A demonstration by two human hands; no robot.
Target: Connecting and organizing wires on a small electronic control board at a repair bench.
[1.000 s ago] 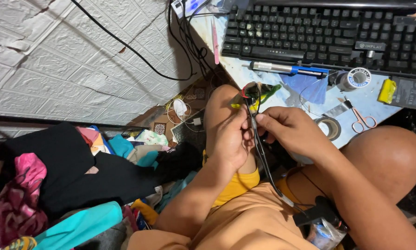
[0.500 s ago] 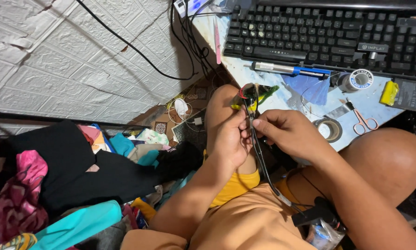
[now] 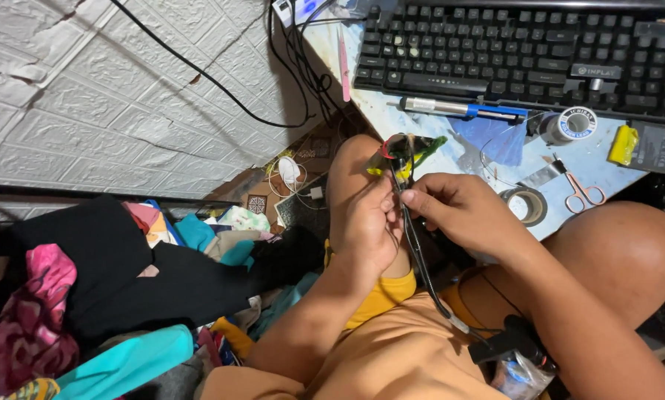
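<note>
Cable [image 3: 420, 259], black and thin, runs up between both hands over the lap, its top end splitting into red, green and yellow wires [image 3: 400, 152] just above the fingertips. Left hand [image 3: 367, 222] is closed around the cable from the wall side; right hand [image 3: 462, 215] pinches it with thumb and forefinger just below the wires. Working well here likely means a firm pinch close to the split and gentle pulls on the fine strands. Beyond the hands, the table [image 3: 458, 148] carries a keyboard [image 3: 525, 55], a blue-tipped pen tool [image 3: 466, 110], a solder spool [image 3: 573, 124], tape [image 3: 526, 204] and scissors [image 3: 580, 189]. Clothes [image 3: 110, 296] crowd the floor at left; nothing blocks the hands.
</note>
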